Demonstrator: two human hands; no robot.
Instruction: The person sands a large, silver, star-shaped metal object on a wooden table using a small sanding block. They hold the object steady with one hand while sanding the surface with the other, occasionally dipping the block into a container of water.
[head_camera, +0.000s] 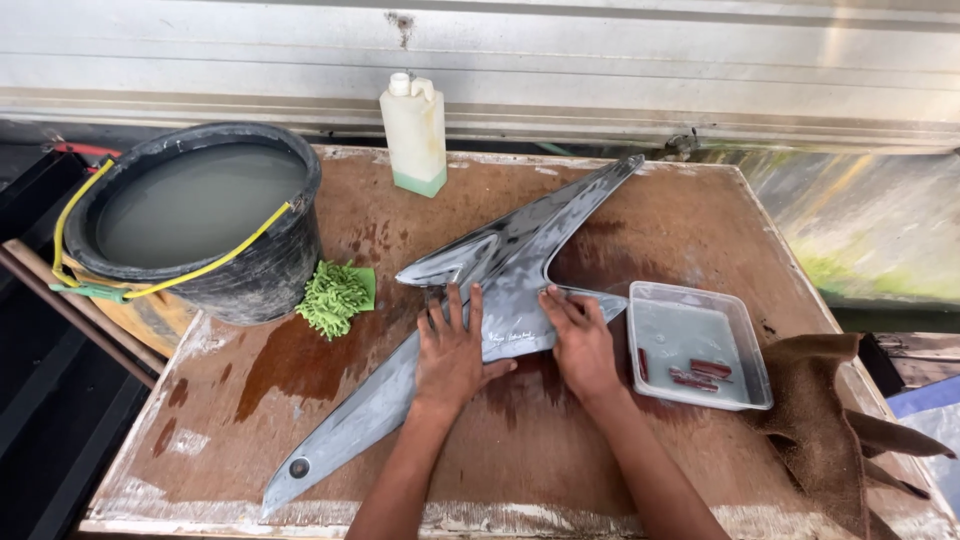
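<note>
so both hands are flat on the grey panel (480, 300), that long pointed bodywork-looking piece lying diagonally across the wet wooden table (600, 470); left hand (452, 352) has its fingers spread and pressed on the middle of the panel, right hand (582, 343) sits just beside it on the lower wing of the piece, palm down, maybe with something thin under it but I can't tell; neither hand is gripping anything, just open and pushing down; looks to me like the wet-rubbing stage, the surface is all streaky and dull; next stroke probably wants steady even pressure along the panel and more water; water's close by: black bucket (200, 220) with the yellow handle at the left, green mitt (335, 297) touching its base, clear tray (697, 345) just right of the right hand, white bottle (414, 133) at the back, brown cloth (820, 420) hanging off the right edge
</note>
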